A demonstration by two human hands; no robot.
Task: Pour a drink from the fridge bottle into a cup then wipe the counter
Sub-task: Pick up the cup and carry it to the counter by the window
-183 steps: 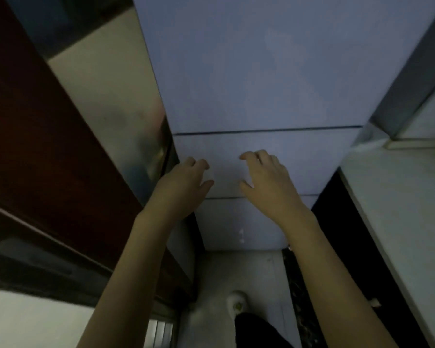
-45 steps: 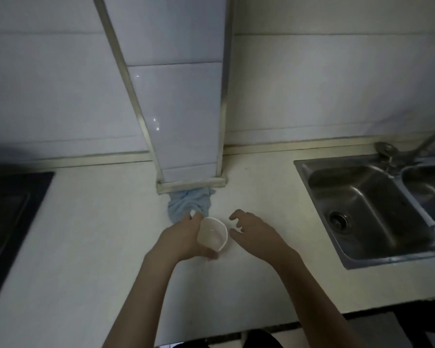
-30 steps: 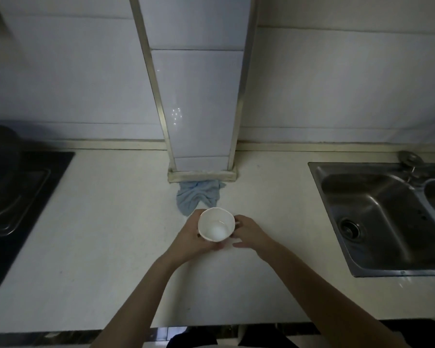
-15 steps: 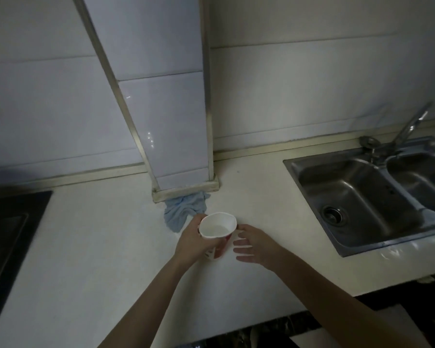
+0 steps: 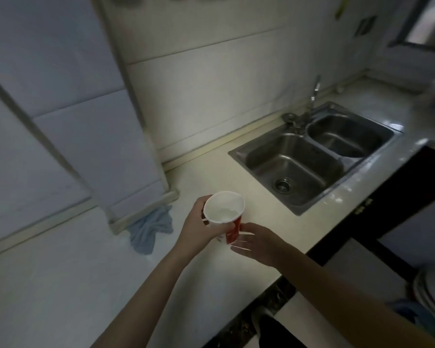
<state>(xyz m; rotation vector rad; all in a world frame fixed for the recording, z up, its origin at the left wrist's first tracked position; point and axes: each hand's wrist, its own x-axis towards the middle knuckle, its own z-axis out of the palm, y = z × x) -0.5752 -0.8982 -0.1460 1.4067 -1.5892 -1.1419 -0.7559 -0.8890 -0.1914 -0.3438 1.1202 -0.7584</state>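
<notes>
**Cup held over the bench, cloth lying by the pillar**

A pale bench [image 5: 60, 285] is running from the near left towards the far right, and most of it is lying bare in dim light. A tiled wall [image 5: 211, 91] is standing along its far edge, and a tiled pillar [image 5: 91, 136] is jutting out from that wall onto the bench at the left.

To the right, a steel double sink [image 5: 319, 156] is sitting sunk into the bench, its two basins side by side, with a tap [image 5: 314, 94] rising at the far rim between them. The nearer, left basin is showing a round drain.

At the foot of the pillar a blue cloth [image 5: 150, 228] is lying crumpled on the bench, touching the pillar's base and spreading towards the near side.

Just right of the cloth, the person's left hand [image 5: 199, 229] is wrapping around a paper cup [image 5: 225, 214], gripping its wall from the left and holding it above the bench, tilted a little so its open mouth is facing the viewer. The cup is white inside with red on its outer wall, and a shallow pool of clear liquid is sitting at its bottom.

The right hand [image 5: 259, 243] is hovering just beside the cup's lower right side, fingers spread and loose, gripping nothing; whether its fingertips are touching the cup I cannot tell.
</notes>
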